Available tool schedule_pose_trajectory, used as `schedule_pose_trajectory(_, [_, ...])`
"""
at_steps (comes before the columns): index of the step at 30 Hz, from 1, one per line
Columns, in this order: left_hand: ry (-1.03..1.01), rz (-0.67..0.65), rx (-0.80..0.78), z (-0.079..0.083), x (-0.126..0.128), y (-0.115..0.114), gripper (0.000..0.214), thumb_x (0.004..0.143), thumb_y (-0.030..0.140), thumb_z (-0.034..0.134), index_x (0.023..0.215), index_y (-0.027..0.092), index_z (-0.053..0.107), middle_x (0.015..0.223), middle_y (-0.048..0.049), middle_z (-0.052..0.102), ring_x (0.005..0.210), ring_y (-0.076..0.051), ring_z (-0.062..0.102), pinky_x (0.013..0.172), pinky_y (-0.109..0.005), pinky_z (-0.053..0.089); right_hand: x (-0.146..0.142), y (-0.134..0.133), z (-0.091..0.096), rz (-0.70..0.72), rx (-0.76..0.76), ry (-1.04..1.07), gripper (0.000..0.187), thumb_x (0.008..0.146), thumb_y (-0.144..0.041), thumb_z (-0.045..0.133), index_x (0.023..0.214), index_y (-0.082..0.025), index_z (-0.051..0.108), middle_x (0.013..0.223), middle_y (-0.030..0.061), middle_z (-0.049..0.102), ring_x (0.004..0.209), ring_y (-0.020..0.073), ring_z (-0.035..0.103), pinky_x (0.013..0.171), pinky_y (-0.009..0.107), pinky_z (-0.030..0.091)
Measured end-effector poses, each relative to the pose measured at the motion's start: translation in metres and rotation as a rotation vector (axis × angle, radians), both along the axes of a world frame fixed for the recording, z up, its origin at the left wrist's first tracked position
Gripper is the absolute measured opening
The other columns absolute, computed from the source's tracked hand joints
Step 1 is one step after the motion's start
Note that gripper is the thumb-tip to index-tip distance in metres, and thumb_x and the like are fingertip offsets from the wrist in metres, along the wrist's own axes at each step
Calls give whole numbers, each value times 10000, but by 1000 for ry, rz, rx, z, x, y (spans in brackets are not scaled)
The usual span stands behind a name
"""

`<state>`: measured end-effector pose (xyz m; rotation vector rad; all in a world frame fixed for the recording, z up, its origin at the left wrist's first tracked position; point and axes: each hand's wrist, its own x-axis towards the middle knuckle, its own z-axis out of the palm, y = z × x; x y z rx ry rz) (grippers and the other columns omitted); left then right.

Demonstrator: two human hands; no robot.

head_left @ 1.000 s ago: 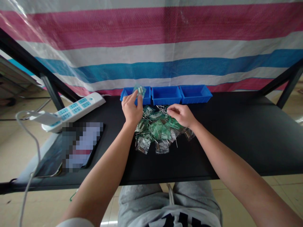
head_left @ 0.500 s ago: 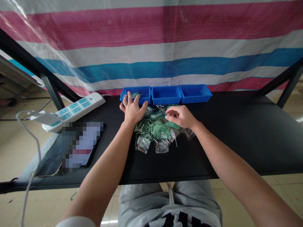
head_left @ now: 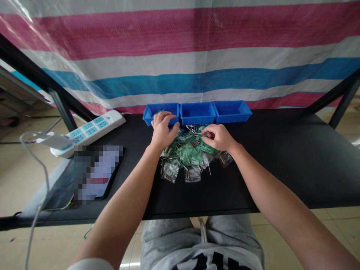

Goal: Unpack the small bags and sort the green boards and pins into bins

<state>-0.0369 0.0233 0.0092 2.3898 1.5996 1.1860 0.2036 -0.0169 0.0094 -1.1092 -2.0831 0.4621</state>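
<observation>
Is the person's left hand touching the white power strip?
Apart. The head view plainly shows a stretch of black tabletop between the left hand and the white power strip.

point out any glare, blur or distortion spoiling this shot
Head view: bright glare streaks the sheet at upper left, and a dull sheen lies on the table at right; head view: blocky pixels hide much of the phone; head view: fine detail in the pile looks soft.
</observation>
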Motion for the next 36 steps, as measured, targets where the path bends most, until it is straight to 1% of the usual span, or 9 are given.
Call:
schedule_pose_trajectory(4, [94,-339,-64,-5,3,0,280,863,347,523,999,161,681,980,-92,704,964,-241,629,902,-401,472,1,0,1,120,-66,-63,195,713,-338,702,678,-161,627,603,-22,471,583,119,437,575,263,326])
schedule_pose_trajectory(6, [137,-436,-88,-8,7,0,282,862,364,534,980,159,688,951,-86,719,933,-235,648,877,-380,488,1,0,3,159,-98,-80,273,684,-404,746,704,-159,627,634,-21,475,606,121,440,582,260,330])
schedule_pose_trajectory(9, [184,-516,-113,-12,10,-1,283,857,374,553,960,151,695,963,-91,730,928,-233,662,870,-365,496,1,-1,4,194,-127,-85,357,635,-445,793,773,-153,642,704,-1,517,667,137,480,615,262,362])
schedule_pose_trajectory(11, [195,-530,-125,-12,11,-1,275,855,371,557,942,153,698,956,-88,734,915,-228,668,865,-361,501,1,-1,5,198,-126,-101,358,620,-417,807,800,-152,648,735,8,534,692,144,497,633,266,378])
schedule_pose_trajectory(15, [179,-540,-135,-10,10,0,295,852,402,560,916,153,704,937,-90,735,884,-221,674,834,-349,512,0,-1,4,200,-110,-123,242,624,-286,776,784,-152,653,709,-4,527,670,134,499,633,262,385])
schedule_pose_trajectory(21, [162,-547,-134,-8,10,-2,352,854,456,548,906,148,709,922,-99,735,863,-222,679,810,-352,520,-1,-3,3,179,-97,-25,89,623,-169,676,711,-156,665,658,-3,549,625,126,504,596,254,392])
schedule_pose_trajectory(25, [146,-555,-145,-7,9,-3,357,848,463,553,906,147,708,924,-99,737,865,-221,679,808,-348,520,-3,-3,3,170,-83,8,46,614,-125,635,639,-159,653,623,0,564,585,120,507,561,250,388])
schedule_pose_trajectory(32, [129,-568,-167,-3,9,-5,381,847,490,554,910,148,710,928,-100,738,876,-224,680,804,-336,514,-5,-5,8,147,-83,100,62,677,-179,655,639,-172,704,595,4,610,545,111,494,530,256,365])
schedule_pose_trajectory(36, [110,-557,-181,-2,9,-5,363,860,471,542,906,154,712,915,-92,740,858,-218,681,799,-334,511,-4,-7,9,89,-227,304,117,673,-275,724,693,-161,727,638,26,665,545,124,538,519,263,392])
